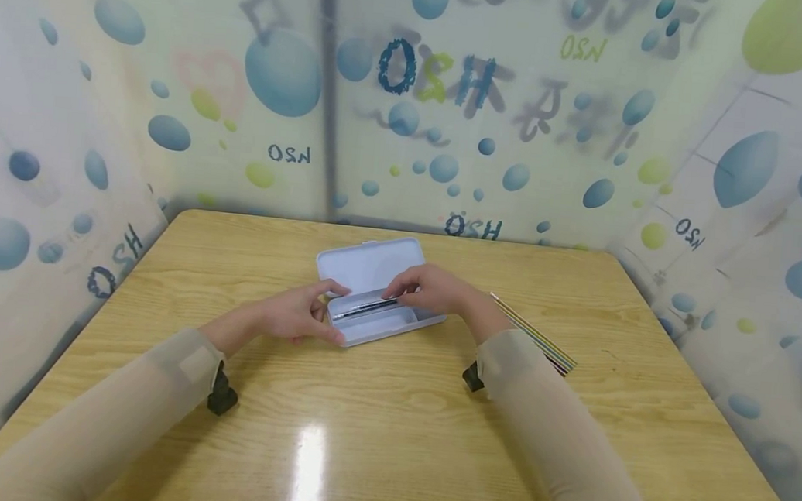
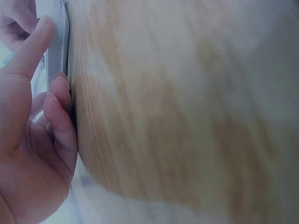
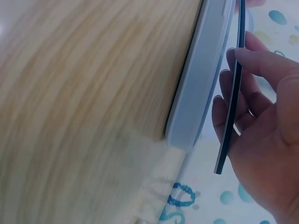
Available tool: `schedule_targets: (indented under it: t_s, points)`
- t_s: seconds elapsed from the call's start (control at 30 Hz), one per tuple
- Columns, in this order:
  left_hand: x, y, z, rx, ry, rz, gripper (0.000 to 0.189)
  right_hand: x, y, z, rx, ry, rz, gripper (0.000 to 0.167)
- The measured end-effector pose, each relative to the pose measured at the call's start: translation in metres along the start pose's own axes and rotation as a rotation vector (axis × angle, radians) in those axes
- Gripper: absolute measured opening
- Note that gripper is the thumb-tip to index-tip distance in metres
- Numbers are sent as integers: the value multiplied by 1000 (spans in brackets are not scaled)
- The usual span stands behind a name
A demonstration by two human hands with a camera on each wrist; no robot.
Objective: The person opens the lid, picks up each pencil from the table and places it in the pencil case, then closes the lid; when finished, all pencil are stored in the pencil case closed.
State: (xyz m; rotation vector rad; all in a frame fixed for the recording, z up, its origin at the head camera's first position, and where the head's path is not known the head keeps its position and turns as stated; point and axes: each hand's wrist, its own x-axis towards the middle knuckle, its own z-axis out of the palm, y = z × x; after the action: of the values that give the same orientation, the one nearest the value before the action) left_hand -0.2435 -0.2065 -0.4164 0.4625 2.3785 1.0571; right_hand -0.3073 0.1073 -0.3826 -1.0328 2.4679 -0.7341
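Note:
A white pencil case (image 1: 374,332) lies on the table with its lid (image 1: 368,265) raised at the back. My left hand (image 1: 297,311) holds its left end, thumb at the front corner and index finger near the hinge side. Over the case, my right hand (image 1: 436,290) pinches a dark pencil (image 3: 237,77) between thumb and fingers. In the right wrist view the pencil's flat-cut end points down past the palm. From the head view, the dark pencil's length lies along the case's long back compartment, its right part hidden by the right hand.
Several striped pencils (image 1: 538,338) in yellow, blue and black lie side by side on the wooden table (image 1: 389,420), right of the case and partly behind the right forearm. Printed curtains (image 1: 450,153) enclose the table at the back and both sides.

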Motion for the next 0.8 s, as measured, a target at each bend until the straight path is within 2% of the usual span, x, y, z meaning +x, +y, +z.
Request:
schedule_targets:
  t_s: [0.27,0.8]
  points:
    - [0,0,-1,2,-9,1,99,10,-5,11,20,-12,-2,28]
    - [1,-2,-1,0,-9,7,100,17,-17,17,19,-24,11,27]
